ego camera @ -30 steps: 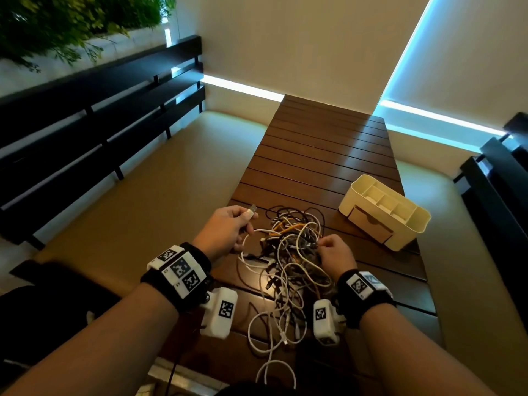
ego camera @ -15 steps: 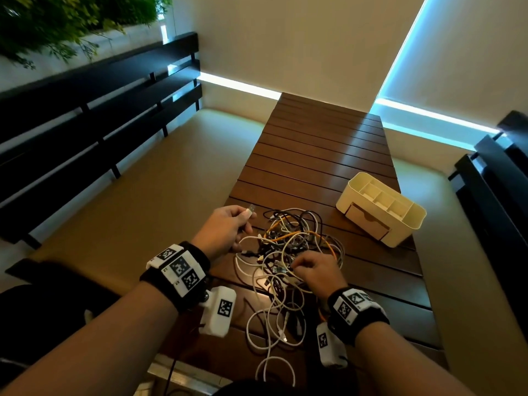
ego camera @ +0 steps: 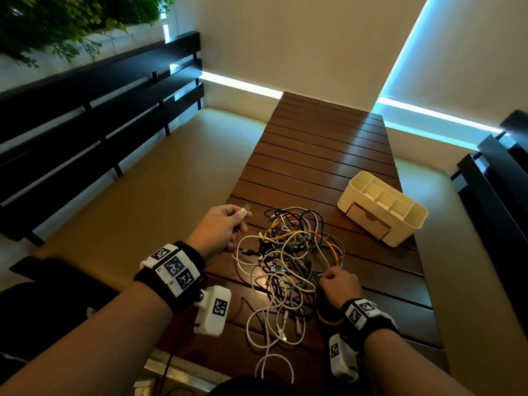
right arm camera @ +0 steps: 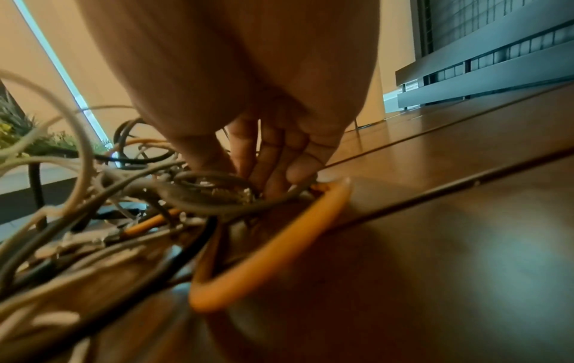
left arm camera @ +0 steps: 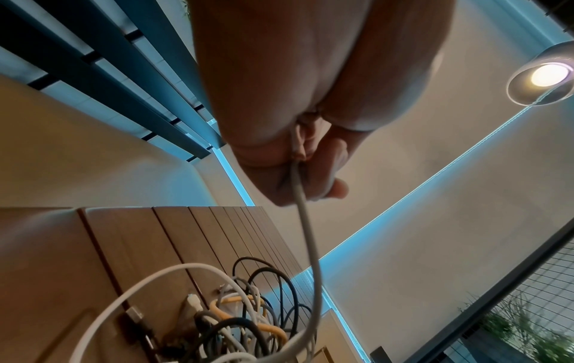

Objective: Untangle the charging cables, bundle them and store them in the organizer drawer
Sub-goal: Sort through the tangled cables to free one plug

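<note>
1. The head view showed one cable tangle (ego camera: 288,258) on the counter (ego camera: 320,155), one organizer (ego camera: 383,208) well apart with its drawer (ego camera: 368,221) closed, and the left hand (ego camera: 220,227) pinching a plug (ego camera: 245,210).
2. The left wrist view alone showed a white cable (left arm camera: 307,235) leaving the closed grip.
3. The right wrist view alone showed the right hand (right arm camera: 273,147), its fingers (right arm camera: 298,167) curled on grey strands beside one orange cable (right arm camera: 270,260).
</note>
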A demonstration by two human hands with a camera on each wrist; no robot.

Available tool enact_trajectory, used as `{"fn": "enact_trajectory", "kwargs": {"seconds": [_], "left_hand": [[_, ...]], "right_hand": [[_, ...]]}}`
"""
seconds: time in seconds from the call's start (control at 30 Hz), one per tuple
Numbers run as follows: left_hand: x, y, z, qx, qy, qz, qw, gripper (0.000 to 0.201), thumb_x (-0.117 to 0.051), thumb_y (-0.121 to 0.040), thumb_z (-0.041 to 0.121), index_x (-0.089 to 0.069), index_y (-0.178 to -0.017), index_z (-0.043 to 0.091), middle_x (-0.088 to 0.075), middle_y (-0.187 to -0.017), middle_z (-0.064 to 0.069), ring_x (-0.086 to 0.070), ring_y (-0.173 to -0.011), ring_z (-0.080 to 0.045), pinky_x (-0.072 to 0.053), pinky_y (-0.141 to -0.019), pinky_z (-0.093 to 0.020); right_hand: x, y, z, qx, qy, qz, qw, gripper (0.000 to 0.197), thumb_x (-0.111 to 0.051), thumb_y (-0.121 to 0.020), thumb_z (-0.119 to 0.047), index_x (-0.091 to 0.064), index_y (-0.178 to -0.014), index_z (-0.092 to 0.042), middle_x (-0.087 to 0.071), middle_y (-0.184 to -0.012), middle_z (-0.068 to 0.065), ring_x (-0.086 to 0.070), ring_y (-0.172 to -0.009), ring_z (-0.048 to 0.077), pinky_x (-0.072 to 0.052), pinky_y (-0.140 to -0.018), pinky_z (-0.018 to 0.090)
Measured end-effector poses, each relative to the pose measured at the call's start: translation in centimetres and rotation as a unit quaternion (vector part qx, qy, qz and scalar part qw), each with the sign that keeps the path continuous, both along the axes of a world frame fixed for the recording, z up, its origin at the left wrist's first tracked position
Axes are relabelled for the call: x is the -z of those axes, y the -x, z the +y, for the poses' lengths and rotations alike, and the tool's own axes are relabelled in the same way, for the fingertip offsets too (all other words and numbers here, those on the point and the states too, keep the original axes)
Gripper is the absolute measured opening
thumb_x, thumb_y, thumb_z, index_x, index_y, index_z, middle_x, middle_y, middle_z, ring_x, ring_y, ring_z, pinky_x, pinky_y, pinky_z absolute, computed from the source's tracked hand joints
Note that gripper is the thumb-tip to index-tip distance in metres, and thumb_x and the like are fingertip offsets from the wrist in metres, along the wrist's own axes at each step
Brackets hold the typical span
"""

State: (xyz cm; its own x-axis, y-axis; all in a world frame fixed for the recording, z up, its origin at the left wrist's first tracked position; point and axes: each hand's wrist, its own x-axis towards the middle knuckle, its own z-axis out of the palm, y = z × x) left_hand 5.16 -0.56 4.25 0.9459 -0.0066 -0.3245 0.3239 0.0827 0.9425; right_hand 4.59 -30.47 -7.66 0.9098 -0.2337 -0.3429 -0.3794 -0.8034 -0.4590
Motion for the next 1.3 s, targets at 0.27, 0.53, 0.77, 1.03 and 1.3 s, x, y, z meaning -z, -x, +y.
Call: {"fn": "enact_trajectory", "kwargs": {"seconds": [0.27,0.53,0.77,1.03,1.3], "left_hand": [[-0.2,-0.1,-1.2,0.021,-0.009,-0.006,1.000,0.023,-0.047,-0.105,0.020,-0.065,-0.105,0.005,-0.056,-0.065,-0.001,-0.035,-0.043,-0.008,-0.030,-0.038,-0.020],[0.1,0.1,-0.4,0.010,-0.010,-0.009,1.000,0.022,-0.048,-0.105,0.020,-0.066,-0.102,0.007,-0.057,-0.064,0.000,-0.036,-0.043,-0.008,-0.031,-0.039,-0.021],[0.5,0.2,-0.6,0.009,-0.004,-0.001,1.000,0.022,-0.048,-0.105,0.019,-0.065,-0.104,0.006,-0.056,-0.066,-0.001,-0.035,-0.045,-0.009,-0.028,-0.041,-0.022],[0.2,0.4,-1.0,0.015,-0.003,-0.002,1.000,0.022,-0.048,-0.105,0.020,-0.065,-0.104,0.006,-0.056,-0.065,-0.001,-0.035,-0.045,-0.009,-0.028,-0.041,-0.021],[0.4,0.6,-0.7,0.021,-0.004,-0.007,1.000,0.023,-0.046,-0.105,0.019,-0.065,-0.101,0.005,-0.056,-0.067,-0.004,-0.033,-0.045,-0.011,-0.027,-0.041,-0.021]], "right_hand": [[-0.9,-0.9,1.3,-0.121,0.037,0.012,0.992,0.018,-0.063,-0.092,-0.029,-0.077,-0.096,-0.018,-0.070,-0.102,0.003,-0.064,-0.094,0.021,-0.051,-0.080,0.030],[-1.5,0.8,2.3,-0.085,0.041,-0.026,0.995,0.021,-0.058,-0.087,-0.036,-0.063,-0.071,-0.024,-0.061,-0.081,-0.003,-0.059,-0.076,0.017,-0.047,-0.066,0.029],[0.0,1.2,1.3,-0.150,0.015,-0.007,0.988,0.034,-0.065,-0.088,-0.029,-0.062,-0.122,-0.023,-0.049,-0.112,-0.004,-0.055,-0.110,0.023,-0.046,-0.091,0.031],[-0.4,0.9,2.5,-0.184,0.092,0.003,0.979,0.018,-0.056,-0.094,-0.024,-0.065,-0.107,-0.016,-0.041,-0.118,0.003,-0.044,-0.117,0.025,-0.045,-0.095,0.035],[-6.6,-0.3,2.6,-0.095,-0.241,0.034,0.965,0.020,-0.056,-0.082,0.006,-0.057,-0.067,-0.008,-0.054,-0.066,-0.002,-0.048,-0.062,0.015,-0.039,-0.053,0.021]]}}
